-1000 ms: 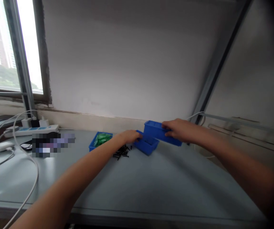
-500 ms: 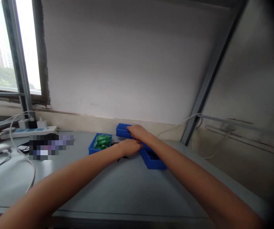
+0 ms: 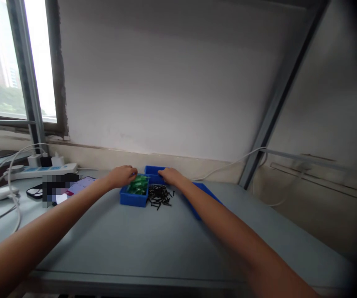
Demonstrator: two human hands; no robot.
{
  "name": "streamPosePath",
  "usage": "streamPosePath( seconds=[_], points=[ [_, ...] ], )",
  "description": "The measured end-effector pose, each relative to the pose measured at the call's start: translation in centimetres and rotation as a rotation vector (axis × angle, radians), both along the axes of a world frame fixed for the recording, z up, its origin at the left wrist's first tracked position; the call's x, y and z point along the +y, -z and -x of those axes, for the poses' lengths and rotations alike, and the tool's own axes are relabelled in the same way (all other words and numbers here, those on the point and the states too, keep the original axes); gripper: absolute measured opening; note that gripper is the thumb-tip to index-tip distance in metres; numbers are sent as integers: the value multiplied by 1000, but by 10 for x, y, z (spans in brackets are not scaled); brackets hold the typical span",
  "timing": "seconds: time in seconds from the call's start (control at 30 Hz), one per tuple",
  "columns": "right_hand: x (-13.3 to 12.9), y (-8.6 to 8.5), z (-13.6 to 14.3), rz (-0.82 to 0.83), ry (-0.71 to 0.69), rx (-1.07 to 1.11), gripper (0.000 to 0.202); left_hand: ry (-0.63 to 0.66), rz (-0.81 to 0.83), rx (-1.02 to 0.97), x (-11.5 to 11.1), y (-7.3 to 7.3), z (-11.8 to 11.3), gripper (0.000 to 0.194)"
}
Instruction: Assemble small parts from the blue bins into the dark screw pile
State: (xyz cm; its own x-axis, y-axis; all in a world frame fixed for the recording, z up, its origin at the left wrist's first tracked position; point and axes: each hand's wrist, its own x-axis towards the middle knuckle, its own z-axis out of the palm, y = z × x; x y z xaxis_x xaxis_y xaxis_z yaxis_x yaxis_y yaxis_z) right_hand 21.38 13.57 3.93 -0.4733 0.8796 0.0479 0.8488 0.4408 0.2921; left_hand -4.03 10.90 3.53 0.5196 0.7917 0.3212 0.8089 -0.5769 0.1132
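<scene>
My left hand point(image 3: 122, 176) has its fingers curled at the back left rim of a blue plastic box point(image 3: 133, 200) full of small green packets point(image 3: 139, 185). Behind and to the right stands a second blue box point(image 3: 153, 170), and my right hand point(image 3: 170, 176) pinches its right end. Between these boxes and my right forearm a loose heap of dark screws point(image 3: 159, 195) lies on the table. A third blue box point(image 3: 208, 191) is partly hidden under my right forearm.
On the left are a white power strip point(image 3: 48, 170) with plugs, a phone point(image 3: 87, 182), a black item beside it, and white cables point(image 3: 10, 182). The wall point(image 3: 153, 103) rises behind the grey table point(image 3: 129, 244). A slanted metal post point(image 3: 268, 124) stands at the right.
My left hand has moved left from above the screws to the box of green packets, uncovering the heap. The back blue box has shifted left with my right hand on it.
</scene>
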Motion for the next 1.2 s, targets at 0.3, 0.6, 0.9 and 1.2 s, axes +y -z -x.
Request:
streamPosePath(
  seconds=[0.3,0.6,0.9,1.2],
  points=[
    [-17,-7,-14,70,11,76,25,-33,106,-235,14,37,5,49],
    [-94,-11,-66,86,334,186,33,-60,136,-333,19,40,9,45],
    [-93,18,-41,112,382,250,34,-83,156,-345,23,38,14,45],
    [-61,15,-15,48,343,231,56,-106,148,-309,28,39,23,48]
  ],
)
